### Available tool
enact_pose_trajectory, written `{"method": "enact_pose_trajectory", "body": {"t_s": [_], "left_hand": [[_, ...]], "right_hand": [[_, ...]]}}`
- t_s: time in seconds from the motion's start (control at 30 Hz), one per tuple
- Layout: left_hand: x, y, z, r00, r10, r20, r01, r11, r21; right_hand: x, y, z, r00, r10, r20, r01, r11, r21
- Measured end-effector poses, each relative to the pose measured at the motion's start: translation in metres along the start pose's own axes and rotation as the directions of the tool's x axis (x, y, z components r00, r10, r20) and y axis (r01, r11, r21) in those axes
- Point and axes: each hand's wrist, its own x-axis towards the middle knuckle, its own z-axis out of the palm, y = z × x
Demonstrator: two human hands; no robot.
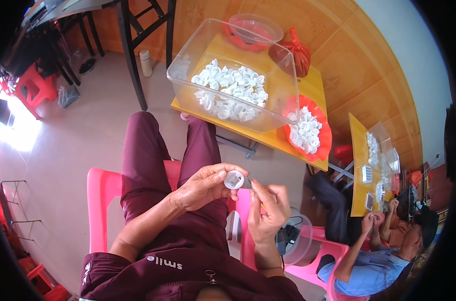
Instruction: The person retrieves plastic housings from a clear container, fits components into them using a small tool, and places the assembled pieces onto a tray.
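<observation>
My left hand (208, 185) is closed around a small round white plastic part (234, 179), held above my lap with its hollow face showing. Just to the right, my right hand (269, 208) is pinched near the part's edge. Something thin seems to sit at its fingertips, and a bit of yellow shows by the palm; I cannot make out what it holds. Ahead, a large clear plastic bin (175, 80) holds a heap of white plastic pieces (230, 85). A red scalloped dish (326, 138) with more white pieces lies at the table's right end.
The bin stands on a yellow table (316, 90) with a red bag (299, 55) and a clear basin (255, 29) behind. A pink chair (100, 200) is under me. At right, a person (371, 271) sits by another yellow table (357, 170). A bottle (145, 63) stands on the floor.
</observation>
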Motion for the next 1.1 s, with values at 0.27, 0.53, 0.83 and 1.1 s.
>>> {"method": "enact_pose_trajectory", "body": {"t_s": [0.27,0.53,0.83,1.1], "left_hand": [[0.001,-0.003,-0.002,0.996,0.071,-0.048,-0.071,0.997,0.012],[0.002,-0.004,-0.001,0.988,0.135,-0.081,-0.131,0.990,0.057],[0.001,-0.006,-0.001,0.981,0.145,-0.129,-0.124,0.980,0.157],[0.001,-0.006,0.001,0.975,0.157,-0.156,-0.124,0.971,0.205]], "right_hand": [[0.002,-0.006,0.000,0.998,0.022,0.056,-0.021,0.999,-0.024],[0.000,-0.004,0.005,0.997,0.001,0.078,0.009,0.993,-0.120],[-0.001,-0.001,0.009,0.992,0.019,0.124,-0.002,0.991,-0.132],[-0.003,0.001,0.011,0.992,-0.011,0.129,0.037,0.979,-0.202]]}}
